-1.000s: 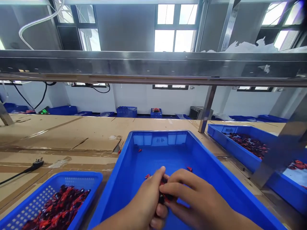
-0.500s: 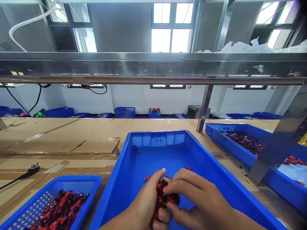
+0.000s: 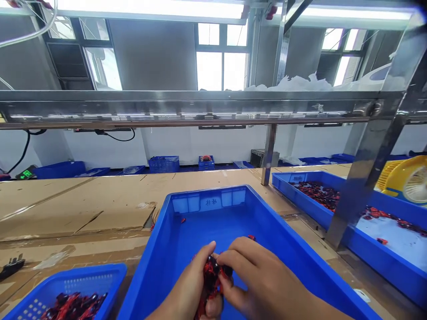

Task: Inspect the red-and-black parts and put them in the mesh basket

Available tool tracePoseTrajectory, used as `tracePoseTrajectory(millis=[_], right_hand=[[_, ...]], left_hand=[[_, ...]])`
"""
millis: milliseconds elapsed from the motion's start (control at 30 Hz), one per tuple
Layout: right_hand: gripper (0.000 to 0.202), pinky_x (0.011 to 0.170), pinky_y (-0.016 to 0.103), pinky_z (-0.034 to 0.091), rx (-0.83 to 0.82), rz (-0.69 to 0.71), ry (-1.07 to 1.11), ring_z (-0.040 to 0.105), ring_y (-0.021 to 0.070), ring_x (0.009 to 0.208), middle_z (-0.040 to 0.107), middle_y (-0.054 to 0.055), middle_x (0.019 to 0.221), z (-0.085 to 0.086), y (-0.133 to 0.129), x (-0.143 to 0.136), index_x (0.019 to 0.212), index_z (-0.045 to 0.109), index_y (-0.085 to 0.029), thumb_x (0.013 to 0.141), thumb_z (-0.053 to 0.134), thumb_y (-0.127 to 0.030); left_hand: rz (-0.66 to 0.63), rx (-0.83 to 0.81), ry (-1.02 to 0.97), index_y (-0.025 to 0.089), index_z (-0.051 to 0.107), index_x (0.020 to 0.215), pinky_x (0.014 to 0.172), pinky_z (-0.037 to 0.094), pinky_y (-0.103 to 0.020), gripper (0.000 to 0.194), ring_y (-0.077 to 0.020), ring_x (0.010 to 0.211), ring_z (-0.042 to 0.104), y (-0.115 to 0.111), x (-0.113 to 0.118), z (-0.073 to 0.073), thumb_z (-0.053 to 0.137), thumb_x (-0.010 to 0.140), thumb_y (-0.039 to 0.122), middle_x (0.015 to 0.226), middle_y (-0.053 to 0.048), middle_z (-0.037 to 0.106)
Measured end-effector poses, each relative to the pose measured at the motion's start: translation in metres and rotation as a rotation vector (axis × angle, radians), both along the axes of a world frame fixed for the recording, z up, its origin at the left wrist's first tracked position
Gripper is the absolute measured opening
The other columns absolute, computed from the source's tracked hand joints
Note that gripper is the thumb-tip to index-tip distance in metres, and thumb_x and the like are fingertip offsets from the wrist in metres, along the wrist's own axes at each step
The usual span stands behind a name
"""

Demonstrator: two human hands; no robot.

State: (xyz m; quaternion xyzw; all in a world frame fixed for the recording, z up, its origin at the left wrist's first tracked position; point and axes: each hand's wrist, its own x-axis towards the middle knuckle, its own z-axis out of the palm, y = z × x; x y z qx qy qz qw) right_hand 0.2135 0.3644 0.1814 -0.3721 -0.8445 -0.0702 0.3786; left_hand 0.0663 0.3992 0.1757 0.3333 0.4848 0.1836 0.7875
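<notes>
Both of my hands are over the near end of a deep blue plastic tray (image 3: 210,222). My left hand (image 3: 191,282) is curled around a cluster of small glossy red-and-black parts (image 3: 211,272). Thumb and fingers of my right hand (image 3: 256,275) pinch at the same cluster from the right; the exact piece between the fingertips is hidden. A few loose red bits lie on the tray floor, one red piece (image 3: 183,220) near the far left corner and another (image 3: 251,238) just beyond my right hand.
At lower left, a blue perforated basket (image 3: 113,278) holds many red-and-black parts. A long blue tray (image 3: 383,249) with similar parts lies right, behind a metal post (image 3: 358,178). A yellow fan (image 3: 405,178) stands far right. A black plug (image 3: 12,266) lies on the cardboard-covered table (image 3: 110,191).
The view has turned right and tilted slightly up, bringing the yellow fan into sight. My hands stay together over the tray, still on the red-and-black parts.
</notes>
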Motion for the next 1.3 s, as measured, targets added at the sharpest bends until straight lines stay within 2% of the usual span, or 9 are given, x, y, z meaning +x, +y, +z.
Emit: tracePoseTrajectory(millis=[133, 233, 300, 400, 533, 733, 967, 1133, 1300], right_hand=[[0.012, 0.061, 0.025, 0.045, -0.526, 0.087, 0.497, 0.055, 0.0133, 0.062, 0.062, 0.0, 0.07, 0.012, 0.005, 0.004, 0.083, 0.066, -0.019, 0.074, 0.064, -0.013], [0.011, 0.055, 0.023, 0.042, -1.005, 0.375, 1.068, 0.048, 0.01, 0.055, 0.055, -0.002, 0.065, 0.015, 0.019, 0.014, 0.08, 0.062, -0.017, 0.076, 0.067, -0.026], [0.016, 0.056, 0.024, 0.044, -1.161, 0.56, 1.313, 0.051, 0.0116, 0.061, 0.056, 0.001, 0.073, 0.013, 0.029, 0.021, 0.085, 0.061, -0.016, 0.075, 0.064, -0.028], [0.027, 0.046, 0.022, 0.04, -1.265, 0.558, 1.36, 0.05, 0.0124, 0.061, 0.057, 0.004, 0.083, 0.009, 0.035, 0.025, 0.095, 0.06, -0.016, 0.074, 0.058, -0.032], [0.025, 0.038, 0.019, 0.015, -1.155, 0.312, 0.987, 0.024, 0.0067, 0.043, 0.039, -0.006, 0.059, 0.004, 0.024, 0.014, 0.081, 0.062, -0.018, 0.079, 0.064, -0.043], [0.018, 0.054, 0.024, 0.028, -0.583, -0.066, 0.287, 0.042, 0.0108, 0.053, 0.042, -0.008, 0.056, 0.005, 0.005, -0.001, 0.087, 0.07, -0.023, 0.07, 0.076, -0.025], [0.004, 0.048, 0.023, 0.022, -0.799, -0.062, 0.422, 0.032, 0.0097, 0.049, 0.035, -0.009, 0.053, 0.001, 0.009, -0.005, 0.077, 0.065, -0.02, 0.078, 0.064, -0.024], [0.028, 0.055, 0.025, 0.032, -0.92, 0.014, 0.585, 0.046, 0.0126, 0.056, 0.061, -0.001, 0.061, -0.007, 0.013, -0.007, 0.07, 0.056, -0.019, 0.09, 0.052, -0.037], [0.026, 0.052, 0.025, 0.03, -0.787, -0.121, 0.454, 0.044, 0.0131, 0.056, 0.05, -0.003, 0.058, -0.004, 0.009, -0.004, 0.072, 0.061, -0.019, 0.089, 0.054, -0.038]], left_hand=[[0.135, 0.089, -0.08, 0.02, 0.05, 0.059, 0.025, 0.012, -0.017, 0.062, -0.0065, 0.02, 0.019, 0.001, -0.003, 0.003, 0.023, 0.093, 0.063, 0.029, 0.002, 0.037], [0.264, 0.1, -0.261, 0.021, 0.046, 0.069, 0.026, 0.01, -0.016, 0.049, -0.0051, 0.021, 0.026, 0.002, -0.005, 0.005, 0.03, 0.094, 0.06, 0.049, 0.002, 0.055], [0.262, 0.085, -0.329, 0.021, 0.044, 0.07, 0.027, 0.01, -0.015, 0.047, -0.0045, 0.021, 0.028, 0.003, -0.007, 0.004, 0.03, 0.094, 0.06, 0.054, 0.001, 0.057], [0.243, 0.109, -0.352, 0.022, 0.043, 0.071, 0.027, 0.011, -0.015, 0.046, -0.0045, 0.021, 0.026, 0.006, -0.008, -0.003, 0.03, 0.093, 0.061, 0.053, 0.001, 0.057], [0.23, 0.178, -0.217, 0.024, 0.044, 0.076, 0.025, 0.012, -0.017, 0.045, -0.007, 0.02, 0.023, 0.008, -0.008, -0.01, 0.036, 0.085, 0.067, 0.046, 0.003, 0.052], [0.243, 0.378, -0.104, 0.024, 0.045, 0.083, 0.029, 0.014, -0.015, 0.046, -0.0056, 0.025, 0.032, -0.003, -0.003, -0.005, 0.042, 0.082, 0.07, 0.051, 0.005, 0.054], [0.163, 0.43, -0.042, 0.024, 0.04, 0.078, 0.028, 0.017, -0.014, 0.048, -0.0066, 0.025, 0.029, -0.003, -0.002, -0.005, 0.03, 0.088, 0.07, 0.037, 0.009, 0.038], [0.158, 0.396, -0.01, 0.024, 0.04, 0.083, 0.026, 0.018, -0.015, 0.047, -0.0081, 0.023, 0.035, -0.004, -0.001, 0.001, 0.019, 0.092, 0.064, 0.043, 0.006, 0.047], [0.192, 0.448, -0.107, 0.023, 0.041, 0.081, 0.029, 0.017, -0.014, 0.045, -0.0054, 0.026, 0.028, -0.007, -0.003, 0.006, 0.024, 0.092, 0.064, 0.045, 0.004, 0.05]])
